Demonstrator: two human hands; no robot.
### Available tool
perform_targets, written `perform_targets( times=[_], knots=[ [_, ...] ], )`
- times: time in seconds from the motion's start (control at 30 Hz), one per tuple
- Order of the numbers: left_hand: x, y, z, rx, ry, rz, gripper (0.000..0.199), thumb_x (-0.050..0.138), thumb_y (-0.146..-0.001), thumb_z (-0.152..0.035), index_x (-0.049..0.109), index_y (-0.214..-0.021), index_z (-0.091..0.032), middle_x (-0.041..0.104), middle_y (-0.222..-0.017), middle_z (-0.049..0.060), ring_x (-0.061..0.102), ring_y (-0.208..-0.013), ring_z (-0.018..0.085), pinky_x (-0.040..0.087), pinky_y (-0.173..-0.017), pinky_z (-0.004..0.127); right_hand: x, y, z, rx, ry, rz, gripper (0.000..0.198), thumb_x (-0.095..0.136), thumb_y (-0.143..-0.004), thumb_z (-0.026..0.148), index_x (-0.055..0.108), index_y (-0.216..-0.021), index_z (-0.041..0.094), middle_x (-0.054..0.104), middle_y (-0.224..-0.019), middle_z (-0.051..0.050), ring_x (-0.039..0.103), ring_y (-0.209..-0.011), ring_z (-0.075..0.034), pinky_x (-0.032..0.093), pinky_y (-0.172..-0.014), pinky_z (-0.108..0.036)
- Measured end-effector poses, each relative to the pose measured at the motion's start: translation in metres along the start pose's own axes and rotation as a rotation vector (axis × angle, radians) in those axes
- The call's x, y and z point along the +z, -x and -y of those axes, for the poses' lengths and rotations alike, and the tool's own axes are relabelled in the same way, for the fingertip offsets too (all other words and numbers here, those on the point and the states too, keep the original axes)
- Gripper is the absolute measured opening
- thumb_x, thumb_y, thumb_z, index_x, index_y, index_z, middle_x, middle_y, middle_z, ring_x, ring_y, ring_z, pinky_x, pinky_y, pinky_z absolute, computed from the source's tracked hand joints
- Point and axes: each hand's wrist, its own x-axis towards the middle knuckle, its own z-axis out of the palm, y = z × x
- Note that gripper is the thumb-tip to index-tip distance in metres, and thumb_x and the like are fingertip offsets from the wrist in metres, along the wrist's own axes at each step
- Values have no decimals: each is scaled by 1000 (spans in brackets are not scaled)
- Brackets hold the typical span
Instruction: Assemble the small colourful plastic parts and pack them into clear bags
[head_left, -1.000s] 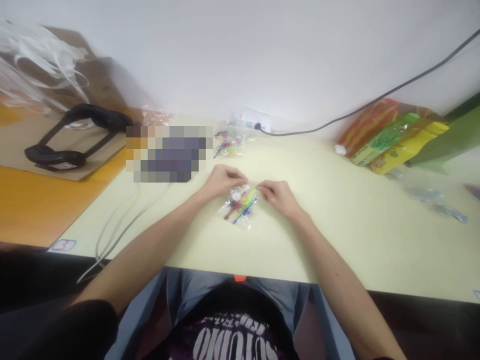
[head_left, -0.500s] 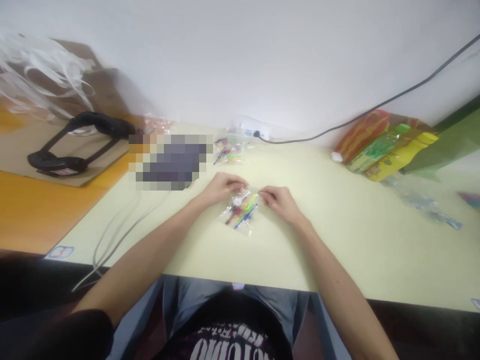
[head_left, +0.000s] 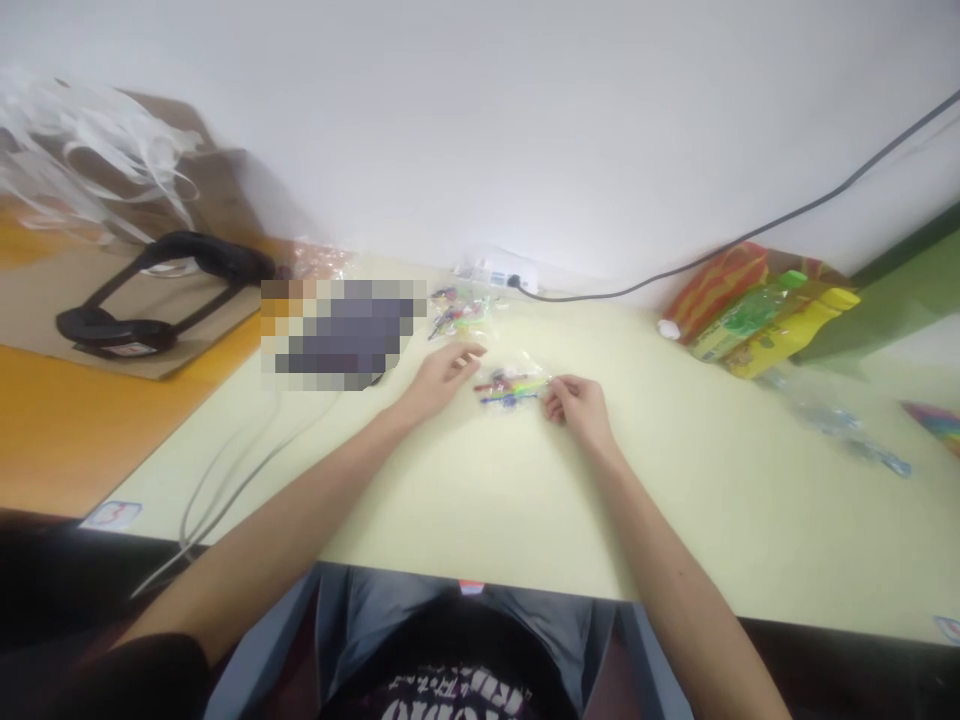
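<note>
A clear plastic bag (head_left: pixel 512 386) of small colourful plastic parts, with red, yellow and blue pieces showing, is in front of me over the table. My right hand (head_left: pixel 577 405) pinches its right edge between thumb and fingers. My left hand (head_left: pixel 448 375) is just left of the bag and apart from it, fingers parted with nothing between them. Behind the hands lies a second clear bag (head_left: pixel 459 312) of similar colourful parts.
A blurred-out dark object (head_left: pixel 349 335) lies left, with pale cables (head_left: pixel 225 465). Farther left is a black padded frame (head_left: pixel 161 290) on cardboard. A white power strip (head_left: pixel 495 272) sits by the wall. Green and yellow bottle-shaped packs (head_left: pixel 787 335) and clear plastic wrap (head_left: pixel 836 420) lie right.
My left hand has let go of the bag's top edge. The bag has turned and shifted right and up with my right hand, which has moved slightly right.
</note>
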Motion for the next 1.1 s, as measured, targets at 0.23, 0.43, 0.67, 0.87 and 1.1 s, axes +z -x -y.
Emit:
perform_targets(
  times=[0.23, 0.43, 0.67, 0.87, 1.1],
  knots=[
    [0, 4, -11, 254, -415, 222, 58, 70, -90, -55, 59, -142, -30, 49, -152, 11, 42, -145, 33, 34, -122, 52, 38, 2, 0, 41, -187, 44, 31, 72, -89, 45, 67, -93, 15, 76, -82, -12, 73, -60, -19, 62, -58, -30],
    [1, 3, 0, 263, -515, 235, 44, 62, -98, -46, 63, -139, -30, 52, -148, 11, 44, -142, 32, 37, -120, 52, 48, 2, 3, 64, -200, 152, 33, 73, -89, 43, 65, -103, 14, 77, -86, -11, 74, -61, -19, 63, -60, -31],
    [-9, -1, 16, 194, -619, 157, 37, 54, -102, -41, 65, -136, -31, 48, -153, 10, 37, -149, 32, 32, -124, 54, 43, 1, 1, 25, -207, 142, 54, 75, -81, 61, 61, -110, 18, 72, -75, -3, 69, -53, -17, 57, -51, -28],
    [-8, 1, 15, 2, -722, 74, 54, 53, -102, -41, 45, -154, -35, 20, -171, 10, 10, -160, 40, 20, -124, 67, 45, 3, 1, -36, -207, 102, 54, 71, -79, 67, 58, -103, 21, 69, -71, 0, 66, -53, -15, 53, -50, -27],
    [-11, 1, 17, -97, -686, -16, 70, 63, -95, -49, 37, -158, -32, 16, -171, 14, 8, -159, 45, 16, -124, 68, 45, 5, 3, -67, -177, 24, 44, 68, -83, 60, 59, -99, 20, 67, -73, 0, 65, -58, -14, 51, -55, -27]
  ],
)
